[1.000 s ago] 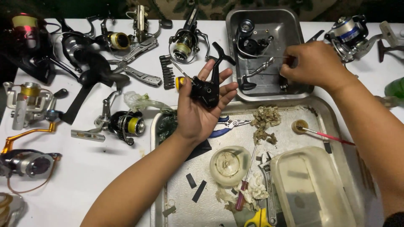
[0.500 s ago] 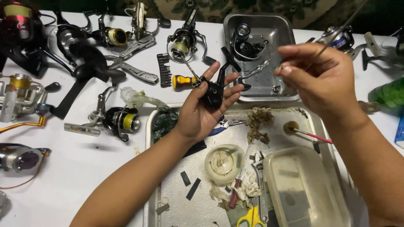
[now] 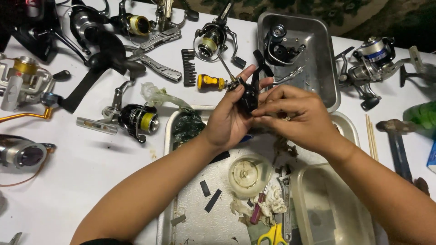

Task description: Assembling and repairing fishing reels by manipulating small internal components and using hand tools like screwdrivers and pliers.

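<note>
Broadly, a white table lay under both forearms, crowded with fishing reels. Directly beneath the wrists sat a large shallow steel tray, grimy, holding a clear plastic tub under the right forearm, a round cream plastic spool just below the hands, a small adjustable wrench, a red-handled screwdriver, soiled white rag scraps and yellow scissor handles nearest the body.

Just beyond the hands stood a deeper rectangular steel pan with loose black reel parts inside. To the right of the right hand lay a silver and blue spinning reel; to the left of the left hand, a black spinning reel with yellow-green line. Further left and beyond: grey folding pliers, a black strip of driver bits, a yellow-handled screwdriver just off the left fingertips.

Left hand: palm up, fingers curled, gripping a small black reel body with its stem sticking up away from the body, held above the far rim of the tray. Right hand: closed in a pinch, fingertips touching the reel body's near side. Whether anything was pinched between them could not be told.
</note>
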